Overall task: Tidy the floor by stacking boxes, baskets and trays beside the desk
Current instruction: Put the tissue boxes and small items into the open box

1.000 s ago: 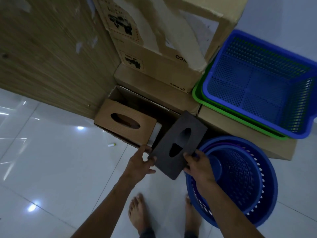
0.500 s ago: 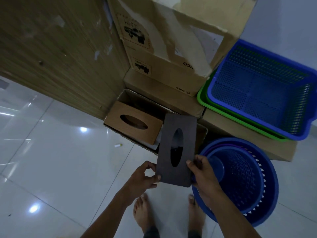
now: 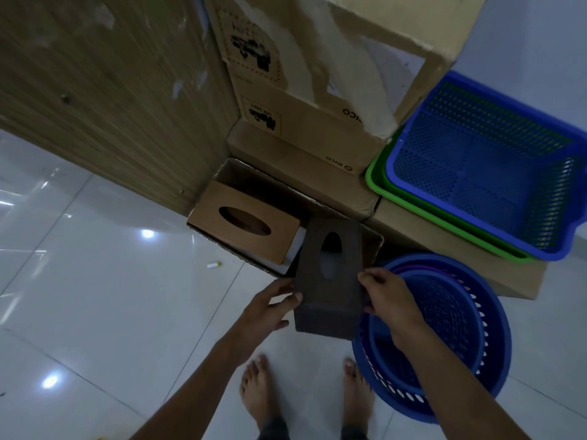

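Dark tissue box [image 3: 327, 274] now tilted upright, fingers [image 3: 370, 276] gripping both sides

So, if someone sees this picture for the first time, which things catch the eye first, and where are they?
The dark tissue box at centre, held on each side by the left hand and the right hand over an open cardboard box that holds a light wooden tissue box. On the right, a round blue basket stands on the floor, and a blue tray sits nested in a green tray on cartons.
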{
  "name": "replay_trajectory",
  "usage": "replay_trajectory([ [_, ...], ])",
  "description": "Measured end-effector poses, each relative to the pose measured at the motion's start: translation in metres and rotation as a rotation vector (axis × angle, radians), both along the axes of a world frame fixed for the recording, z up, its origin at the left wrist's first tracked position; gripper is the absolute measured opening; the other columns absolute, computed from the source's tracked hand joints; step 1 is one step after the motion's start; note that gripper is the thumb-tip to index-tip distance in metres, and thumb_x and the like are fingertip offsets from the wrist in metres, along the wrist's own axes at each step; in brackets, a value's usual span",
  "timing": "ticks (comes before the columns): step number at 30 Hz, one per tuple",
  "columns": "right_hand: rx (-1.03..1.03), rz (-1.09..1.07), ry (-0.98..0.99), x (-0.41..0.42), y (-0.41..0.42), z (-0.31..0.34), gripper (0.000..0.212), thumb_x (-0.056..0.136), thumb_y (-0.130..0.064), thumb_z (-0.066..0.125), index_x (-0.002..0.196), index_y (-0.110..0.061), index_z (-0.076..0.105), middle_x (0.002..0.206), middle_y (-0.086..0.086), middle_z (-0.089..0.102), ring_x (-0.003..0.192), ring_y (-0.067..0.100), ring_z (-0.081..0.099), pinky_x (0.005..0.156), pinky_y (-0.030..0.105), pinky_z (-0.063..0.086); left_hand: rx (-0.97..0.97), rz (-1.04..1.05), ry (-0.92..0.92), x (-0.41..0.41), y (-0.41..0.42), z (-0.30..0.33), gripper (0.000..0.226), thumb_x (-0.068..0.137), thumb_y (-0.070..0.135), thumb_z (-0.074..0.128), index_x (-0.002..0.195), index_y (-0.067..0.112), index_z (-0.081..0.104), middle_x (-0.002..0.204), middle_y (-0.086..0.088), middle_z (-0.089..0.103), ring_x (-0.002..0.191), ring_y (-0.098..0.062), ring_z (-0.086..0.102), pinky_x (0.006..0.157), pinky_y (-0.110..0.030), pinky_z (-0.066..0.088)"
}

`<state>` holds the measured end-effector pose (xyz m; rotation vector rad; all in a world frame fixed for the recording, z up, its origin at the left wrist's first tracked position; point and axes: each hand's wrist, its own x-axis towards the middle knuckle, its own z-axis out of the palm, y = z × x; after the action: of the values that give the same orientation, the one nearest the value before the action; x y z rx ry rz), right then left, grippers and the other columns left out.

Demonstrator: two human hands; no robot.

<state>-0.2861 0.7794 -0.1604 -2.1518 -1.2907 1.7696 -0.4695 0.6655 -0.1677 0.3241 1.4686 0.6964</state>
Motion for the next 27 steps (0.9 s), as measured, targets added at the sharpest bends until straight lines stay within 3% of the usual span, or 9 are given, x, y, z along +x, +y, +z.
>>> replay_trajectory([
  [3,-0.022,0.044,-0.012,-0.001,-0.004,0.006,0.037,0.093,-0.044,0.054,0.125,-0.025,0.056,0.119,0.0,0.058,0.105,0.017,0.056,0.093,0.037,0.047,-0.002,0.02,-0.058,0.0,0.003,0.005,0.037,0.09,0.044,0.057,0.126,0.036,0.051,0.122,0.006,0.063,0.111,-0.012,0.062,0.097,-0.036,0.05],
  [7,-0.092,0.002,0.087,-0.01,-0.007,0.009,0.051,0.084,-0.061,0.055,0.128,-0.036,0.05,0.124,-0.001,0.054,0.112,0.021,0.053,0.102,0.045,0.042,-0.024,0.04,-0.104,0.003,0.011,0.008,0.044,0.088,0.046,0.055,0.128,0.031,0.048,0.124,0.002,0.062,0.107,-0.017,0.065,0.094,-0.035,0.052],
  [9,-0.106,0.045,0.147,-0.015,-0.005,0.007,0.039,0.082,-0.056,0.062,0.117,-0.042,0.05,0.122,-0.002,0.056,0.11,0.018,0.055,0.102,0.046,0.044,-0.034,0.075,-0.125,0.006,0.014,0.006,0.05,0.083,0.047,0.059,0.128,0.028,0.047,0.125,-0.003,0.062,0.106,-0.021,0.066,0.094,-0.038,0.052],
  [11,-0.057,0.119,0.164,-0.019,-0.001,0.005,0.033,0.084,-0.041,0.068,0.109,-0.045,0.047,0.12,-0.004,0.055,0.104,0.011,0.054,0.092,0.035,0.048,-0.05,0.105,-0.139,0.01,0.018,0.001,0.056,0.083,0.044,0.061,0.132,0.03,0.038,0.127,-0.006,0.061,0.106,-0.023,0.066,0.095,-0.041,0.052],
  [14,0.07,0.248,0.106,-0.02,0.015,0.002,0.04,0.084,-0.034,0.07,0.114,-0.038,0.044,0.111,-0.009,0.05,0.089,-0.003,0.048,0.072,0.019,0.043,-0.009,0.077,-0.142,0.012,0.024,-0.007,0.072,0.081,0.049,0.064,0.139,0.04,0.021,0.128,-0.003,0.059,0.107,-0.022,0.066,0.093,-0.039,0.054],
  [18,0.078,0.333,0.068,-0.013,0.04,0.001,0.059,0.081,-0.04,0.072,0.133,-0.028,0.048,0.118,-0.007,0.057,0.106,0.012,0.056,0.086,0.027,0.049,0.029,0.086,-0.109,0.015,0.035,-0.015,0.063,0.086,0.04,0.061,0.141,0.031,0.031,0.123,-0.001,0.061,0.107,-0.017,0.065,0.094,-0.039,0.053],
  [21,0.122,0.424,0.035,-0.009,0.042,0.003,0.061,0.082,-0.036,0.073,0.136,-0.029,0.047,0.118,-0.006,0.055,0.105,0.011,0.053,0.078,0.02,0.045,-0.008,0.065,-0.097,0.024,0.035,-0.017,0.06,0.093,0.035,0.056,0.145,0.022,0.031,0.132,-0.006,0.056,0.112,-0.018,0.062,0.092,-0.035,0.054],
  [25,0.196,0.493,-0.033,-0.01,0.041,-0.008,0.06,0.084,-0.034,0.071,0.138,-0.028,0.045,0.136,0.001,0.048,0.121,0.018,0.049,0.094,0.033,0.048,-0.041,0.061,-0.12,0.03,0.032,-0.025,0.055,0.096,0.031,0.052,0.145,0.023,0.029,0.141,-0.003,0.048,0.122,-0.018,0.055,0.092,-0.034,0.053],
  [27,0.21,0.475,-0.045,-0.012,0.048,-0.018,0.056,0.085,-0.034,0.07,0.136,-0.029,0.048,0.136,0.004,0.042,0.118,0.016,0.046,0.089,0.029,0.045,-0.038,0.037,-0.102,0.032,0.034,-0.033,0.053,0.097,0.033,0.051,0.145,0.023,0.03,0.142,-0.002,0.048,0.124,-0.016,0.052,0.095,-0.036,0.052],
])
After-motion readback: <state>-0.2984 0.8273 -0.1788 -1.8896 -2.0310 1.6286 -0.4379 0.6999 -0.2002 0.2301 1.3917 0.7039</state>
